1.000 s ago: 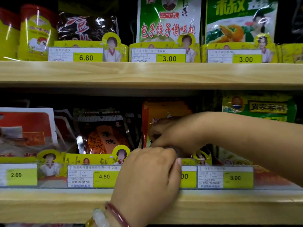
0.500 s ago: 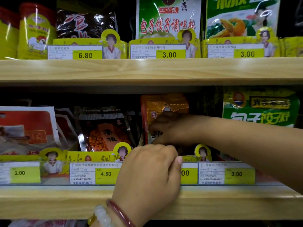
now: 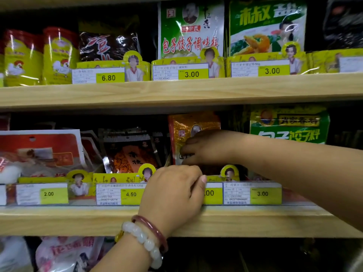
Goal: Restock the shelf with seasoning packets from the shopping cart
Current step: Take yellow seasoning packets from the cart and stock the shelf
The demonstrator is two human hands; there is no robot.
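Our two hands meet at the orange-gold seasoning packet (image 3: 193, 132) on the middle shelf (image 3: 255, 220).

Our right hand (image 3: 208, 148) reaches in from the right with fingers curled over the packet's front; we take this for a hold, though the fingertips are in shadow. The packet stands upright behind the price-label rail (image 3: 253, 193), between a dark packet (image 3: 129, 154) on its left and a green packet (image 3: 288, 124) on its right. Our left hand (image 3: 174, 193), wearing bracelets (image 3: 145, 238) at the wrist, curls over the rail's top edge just below the packet, fingers bent and gripping the rail.
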